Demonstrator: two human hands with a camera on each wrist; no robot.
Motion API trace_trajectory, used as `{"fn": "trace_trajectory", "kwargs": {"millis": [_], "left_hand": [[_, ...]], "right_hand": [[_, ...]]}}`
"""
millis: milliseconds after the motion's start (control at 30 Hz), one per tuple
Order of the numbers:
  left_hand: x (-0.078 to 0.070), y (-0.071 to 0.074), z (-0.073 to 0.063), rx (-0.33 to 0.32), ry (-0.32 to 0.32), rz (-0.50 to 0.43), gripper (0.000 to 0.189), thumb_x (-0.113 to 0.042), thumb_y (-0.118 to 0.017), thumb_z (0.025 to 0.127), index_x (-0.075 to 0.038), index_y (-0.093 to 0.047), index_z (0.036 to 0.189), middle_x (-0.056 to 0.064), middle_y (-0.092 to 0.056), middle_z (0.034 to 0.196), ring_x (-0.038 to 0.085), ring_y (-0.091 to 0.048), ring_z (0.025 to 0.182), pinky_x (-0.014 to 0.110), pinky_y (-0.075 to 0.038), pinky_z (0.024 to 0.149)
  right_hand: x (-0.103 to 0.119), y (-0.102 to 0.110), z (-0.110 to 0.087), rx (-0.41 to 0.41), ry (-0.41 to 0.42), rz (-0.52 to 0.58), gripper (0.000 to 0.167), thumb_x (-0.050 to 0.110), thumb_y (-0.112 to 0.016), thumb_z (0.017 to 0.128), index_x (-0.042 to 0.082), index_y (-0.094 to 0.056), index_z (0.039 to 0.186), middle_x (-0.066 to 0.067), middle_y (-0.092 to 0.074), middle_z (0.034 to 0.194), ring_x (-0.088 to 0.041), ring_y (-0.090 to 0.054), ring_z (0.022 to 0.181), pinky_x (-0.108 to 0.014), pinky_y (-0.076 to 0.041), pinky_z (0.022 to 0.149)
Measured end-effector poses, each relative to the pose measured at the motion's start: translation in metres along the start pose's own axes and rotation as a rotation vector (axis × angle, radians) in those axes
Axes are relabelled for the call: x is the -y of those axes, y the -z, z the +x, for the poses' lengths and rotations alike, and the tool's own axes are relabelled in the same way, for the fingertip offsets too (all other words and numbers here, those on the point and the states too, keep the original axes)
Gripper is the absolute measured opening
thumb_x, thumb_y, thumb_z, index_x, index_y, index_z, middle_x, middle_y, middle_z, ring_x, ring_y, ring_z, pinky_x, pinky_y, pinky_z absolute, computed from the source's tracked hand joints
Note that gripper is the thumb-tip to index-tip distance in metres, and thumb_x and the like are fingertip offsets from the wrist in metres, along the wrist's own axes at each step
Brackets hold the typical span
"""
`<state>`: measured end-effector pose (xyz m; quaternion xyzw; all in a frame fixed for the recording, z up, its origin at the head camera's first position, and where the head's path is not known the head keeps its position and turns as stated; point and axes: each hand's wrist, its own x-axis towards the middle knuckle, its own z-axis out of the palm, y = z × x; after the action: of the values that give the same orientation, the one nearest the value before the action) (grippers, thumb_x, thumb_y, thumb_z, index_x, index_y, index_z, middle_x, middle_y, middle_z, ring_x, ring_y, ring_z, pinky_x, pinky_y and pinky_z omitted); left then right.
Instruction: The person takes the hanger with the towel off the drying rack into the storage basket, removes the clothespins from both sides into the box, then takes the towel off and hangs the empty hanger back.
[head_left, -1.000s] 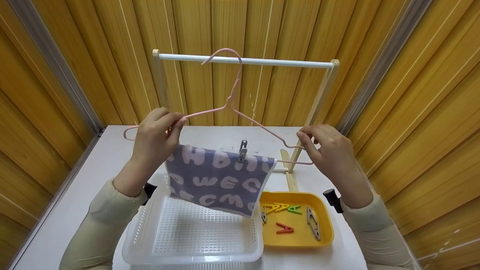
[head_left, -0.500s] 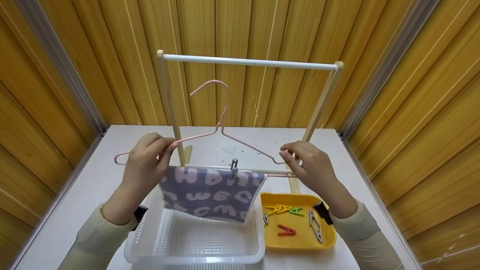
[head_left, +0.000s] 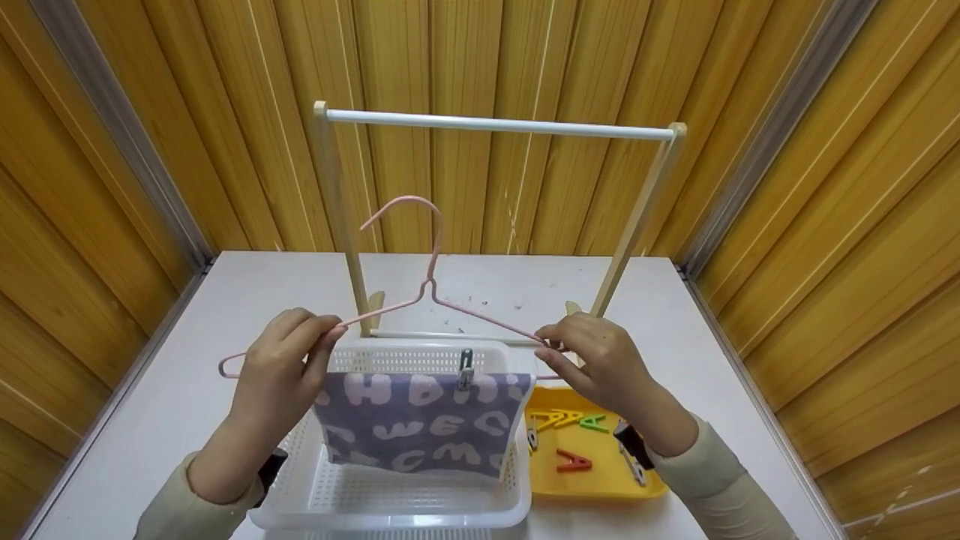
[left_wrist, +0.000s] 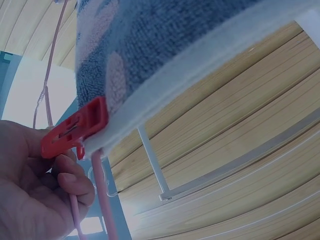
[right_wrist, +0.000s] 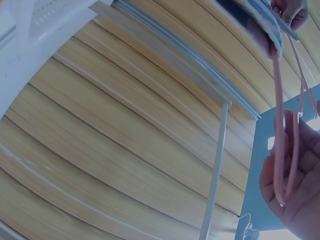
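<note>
A pink clothes hanger (head_left: 409, 199) is held up in front of me, hook at the top. My left hand (head_left: 279, 367) pinches its left sloping arm, and my right hand (head_left: 600, 358) pinches the right one near the notch. Over the hanger's lower bar hangs a purple towel (head_left: 420, 431) with pale letters. A grey clothespin (head_left: 466, 370) clips the towel's top edge right of its middle. In the left wrist view a red clothespin (left_wrist: 80, 127) grips the towel's corner at the bar, close to my left fingers. The hanger's right end loop lies across my right palm in the right wrist view.
Behind the hanger stands a rack with a white rail (head_left: 499, 124) and wooden legs. Below the towel is a white perforated basket (head_left: 390, 519). To its right, a yellow tray (head_left: 600, 491) holds several clothespins. Wood-look panels (head_left: 480, 52) enclose the white table (head_left: 187, 337).
Both hands have lowered the hanger and towel toward me, drawing the hook down and away from the rail. The right hand has come inward along the hanger's arm.
</note>
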<state>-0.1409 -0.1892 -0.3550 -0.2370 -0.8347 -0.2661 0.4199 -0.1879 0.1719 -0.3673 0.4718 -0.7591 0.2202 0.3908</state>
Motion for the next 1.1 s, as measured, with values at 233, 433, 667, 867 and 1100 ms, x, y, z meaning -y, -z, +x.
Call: {"fn": "trace_trajectory", "kwargs": {"millis": [233, 433, 667, 867, 1100], "left_hand": [[-0.006, 0.001, -0.014, 0.021, -0.006, -0.013, 0.014, 0.010, -0.078, 0.079, 0.001, -0.072, 0.088, 0.004, -0.061, 0.075, 0.011, -0.047, 0.070, 0.016, -0.038, 0.063], [-0.006, -0.001, -0.026, 0.053, 0.026, -0.034, 0.015, 0.010, -0.078, 0.079, -0.001, -0.071, 0.086, 0.002, -0.059, 0.075, 0.008, -0.045, 0.070, 0.016, -0.037, 0.062], [-0.001, -0.005, -0.038, 0.108, 0.099, -0.044, 0.013, 0.008, -0.077, 0.081, -0.002, -0.071, 0.086, -0.001, -0.057, 0.074, 0.002, -0.040, 0.069, 0.013, -0.034, 0.058], [0.005, -0.010, -0.045, 0.167, 0.166, -0.095, 0.009, 0.004, -0.074, 0.086, -0.004, -0.072, 0.087, -0.002, -0.059, 0.075, -0.001, -0.042, 0.066, 0.013, -0.036, 0.053], [0.011, -0.015, -0.051, 0.317, 0.316, -0.105, 0.004, -0.001, -0.070, 0.093, -0.002, -0.073, 0.091, 0.001, -0.066, 0.080, -0.001, -0.050, 0.061, 0.018, -0.049, 0.053]], "right_hand": [[0.007, -0.011, -0.013, -0.015, 0.052, -0.001, 0.034, 0.033, -0.057, 0.105, 0.006, -0.071, 0.090, 0.000, -0.068, 0.071, -0.010, -0.058, 0.060, -0.023, -0.046, 0.056], [0.013, -0.021, -0.023, 0.013, 0.044, -0.027, 0.033, 0.030, -0.057, 0.105, 0.006, -0.071, 0.086, 0.001, -0.064, 0.067, -0.010, -0.054, 0.059, -0.021, -0.045, 0.055], [0.019, -0.034, -0.034, 0.014, 0.007, -0.013, 0.037, 0.028, -0.053, 0.107, 0.003, -0.073, 0.087, -0.002, -0.072, 0.070, -0.010, -0.064, 0.058, -0.020, -0.053, 0.055], [0.025, -0.046, -0.042, 0.032, -0.083, -0.055, 0.044, 0.030, -0.046, 0.107, -0.001, -0.073, 0.092, -0.010, -0.079, 0.081, -0.018, -0.076, 0.069, -0.024, -0.060, 0.062], [0.028, -0.060, -0.049, 0.086, -0.159, -0.089, 0.044, 0.033, -0.045, 0.108, 0.002, -0.072, 0.091, -0.005, -0.076, 0.077, -0.014, -0.072, 0.065, -0.024, -0.060, 0.061]]}}
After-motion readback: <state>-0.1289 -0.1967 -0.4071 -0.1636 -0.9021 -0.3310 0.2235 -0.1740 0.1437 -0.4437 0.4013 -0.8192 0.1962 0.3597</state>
